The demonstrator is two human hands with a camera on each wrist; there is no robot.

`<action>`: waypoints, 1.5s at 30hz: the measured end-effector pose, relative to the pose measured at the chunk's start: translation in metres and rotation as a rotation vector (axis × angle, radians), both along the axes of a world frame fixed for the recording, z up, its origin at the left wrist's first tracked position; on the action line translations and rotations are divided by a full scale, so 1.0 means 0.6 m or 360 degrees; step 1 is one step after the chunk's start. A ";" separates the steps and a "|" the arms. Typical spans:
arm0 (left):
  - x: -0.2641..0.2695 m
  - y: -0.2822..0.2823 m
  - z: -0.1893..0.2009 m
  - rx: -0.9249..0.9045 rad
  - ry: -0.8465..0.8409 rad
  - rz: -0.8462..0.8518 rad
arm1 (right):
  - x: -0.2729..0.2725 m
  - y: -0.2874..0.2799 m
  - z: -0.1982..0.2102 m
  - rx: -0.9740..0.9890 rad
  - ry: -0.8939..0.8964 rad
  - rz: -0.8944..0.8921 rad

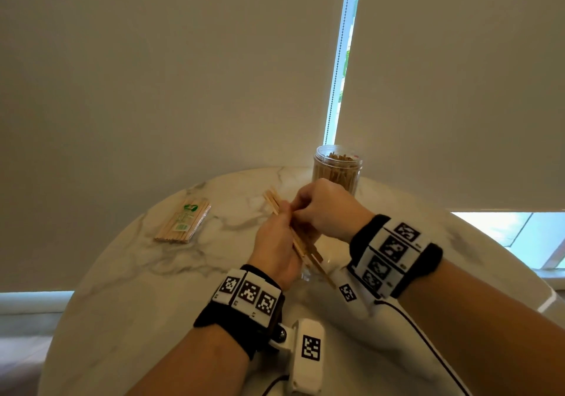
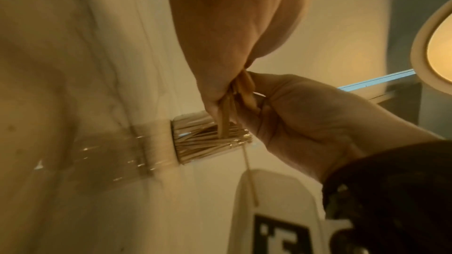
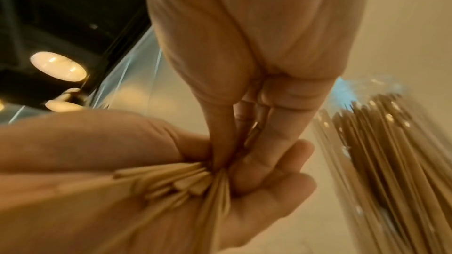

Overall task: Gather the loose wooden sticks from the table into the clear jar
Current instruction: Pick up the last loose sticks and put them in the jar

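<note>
A bundle of thin wooden sticks [image 1: 301, 244] lies slanted across my left hand [image 1: 282, 215], whose fingers and thumb curl round it above the marble table [image 1: 146, 288]. My right hand [image 1: 301, 207] reaches in from the right and pinches some sticks at the bundle's upper part; the right wrist view shows its fingertips [image 3: 220, 148] pressed into the fanned stick ends [image 3: 176, 179] held by the left hand [image 3: 257, 200]. The clear jar [image 1: 336, 169] stands upright just behind both hands, open on top and packed with sticks [image 3: 379, 152]. One stick [image 2: 250, 177] hangs lower than the others.
A wrapped packet of sticks [image 1: 183, 221] with a green label lies on the table to the left. The table's round edge curves close behind the jar, with window blinds [image 1: 183, 74] beyond it. Wrist cameras and a cable [image 1: 428, 343] sit near the front.
</note>
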State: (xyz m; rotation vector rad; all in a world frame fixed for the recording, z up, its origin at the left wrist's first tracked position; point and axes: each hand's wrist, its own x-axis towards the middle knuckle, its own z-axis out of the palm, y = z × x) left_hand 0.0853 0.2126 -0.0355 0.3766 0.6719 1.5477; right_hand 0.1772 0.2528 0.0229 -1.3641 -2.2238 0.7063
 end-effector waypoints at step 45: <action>-0.021 0.040 0.073 0.0322 0.2150 0.0212 | 0.114 -0.010 -0.002 0.0352 -0.0269 -0.0054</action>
